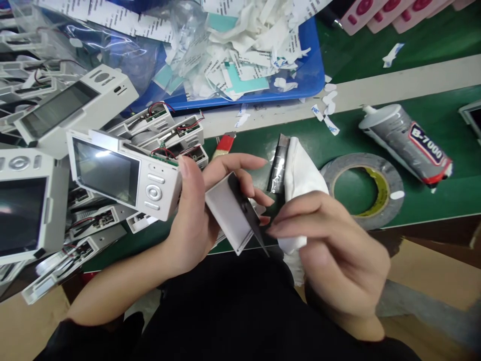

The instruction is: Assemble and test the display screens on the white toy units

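My left hand [197, 205] is closed around a small box-like piece [229, 213] with a pale grey side and a thin black panel angled off it. Whether the panel is attached is unclear. My right hand [334, 250] is just right of the panel's lower edge, thumb and fingers drawn together; anything between the fingertips is hidden. Behind my left thumb lies a white handheld device [124, 173] with a dark screen and silver buttons. A white cloth [302, 170] lies partly beneath my right hand, beside a shiny black strip [278, 163].
Several white devices and opened casings with red wires [158, 120] crowd the left. A blue tray [313, 75] at the back holds paper and film scraps. To the right are a tape roll [393, 200] and a B-7000 glue tube [406, 140]. A red cutter [224, 144] lies behind my left hand.
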{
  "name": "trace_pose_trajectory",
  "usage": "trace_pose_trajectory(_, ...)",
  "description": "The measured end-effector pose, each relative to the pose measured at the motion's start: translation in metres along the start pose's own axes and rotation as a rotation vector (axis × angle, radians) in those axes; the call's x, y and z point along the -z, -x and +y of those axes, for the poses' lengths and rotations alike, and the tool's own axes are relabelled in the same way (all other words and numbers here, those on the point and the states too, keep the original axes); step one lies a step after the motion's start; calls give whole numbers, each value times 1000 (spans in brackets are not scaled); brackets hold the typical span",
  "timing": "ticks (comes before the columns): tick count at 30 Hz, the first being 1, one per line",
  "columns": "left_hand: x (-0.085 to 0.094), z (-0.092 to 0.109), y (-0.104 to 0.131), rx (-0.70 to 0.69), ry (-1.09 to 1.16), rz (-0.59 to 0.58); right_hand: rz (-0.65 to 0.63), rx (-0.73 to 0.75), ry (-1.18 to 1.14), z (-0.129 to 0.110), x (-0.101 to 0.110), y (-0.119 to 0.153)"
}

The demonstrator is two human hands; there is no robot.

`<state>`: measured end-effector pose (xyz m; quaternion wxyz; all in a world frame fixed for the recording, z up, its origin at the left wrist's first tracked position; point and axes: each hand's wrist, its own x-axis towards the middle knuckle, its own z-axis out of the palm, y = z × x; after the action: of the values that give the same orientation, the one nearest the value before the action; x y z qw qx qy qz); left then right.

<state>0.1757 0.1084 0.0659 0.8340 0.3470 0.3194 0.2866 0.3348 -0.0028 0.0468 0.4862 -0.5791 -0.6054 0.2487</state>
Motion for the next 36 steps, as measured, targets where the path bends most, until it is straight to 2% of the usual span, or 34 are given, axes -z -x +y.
trace_pose_trajectory(3, 1, 0, 0, -34, -18, -10, -40, 93, -3, -3, 0, 0)
trace_pose_trajectory(6, 3, 1, 2, -24, -17, -64, 119, 106, 73, -2, -1, -4)
trace_pose_trajectory(8, 4, 0, 4, 16, -4, -132, 175, 144, 146, -1, 0, -10)
trace_pose_trajectory(10, 4, -1, 6, 64, 0, -195, 132, 155, 218, -3, 3, -18)
trace_pose_trajectory(15, 7, -5, 7, 119, -53, -298, -95, 123, 232, -13, 13, -33)
trace_pose_trajectory(18, 11, -4, 7, 102, -94, -315, -88, 84, 172, -20, 13, -32)
trace_pose_trajectory(21, 15, 0, 14, -32, -242, -317, -25, 43, 133, -24, 10, -28)
trace_pose_trajectory(24, 17, 2, 27, -275, -574, -235, 66, 13, 106, -26, 7, -24)
trace_pose_trajectory(26, 17, -1, 36, -443, -774, -95, 81, 27, 110, -26, 5, -22)
trace_pose_trajectory(28, 16, -5, 43, -554, -852, 26, 53, 59, 120, -26, 3, -20)
trace_pose_trajectory(31, 14, -13, 51, -603, -815, 101, 12, 118, 119, -27, 0, -17)
trace_pose_trajectory(36, 16, -19, 60, -530, -643, 173, -18, 150, 112, -29, -5, -11)
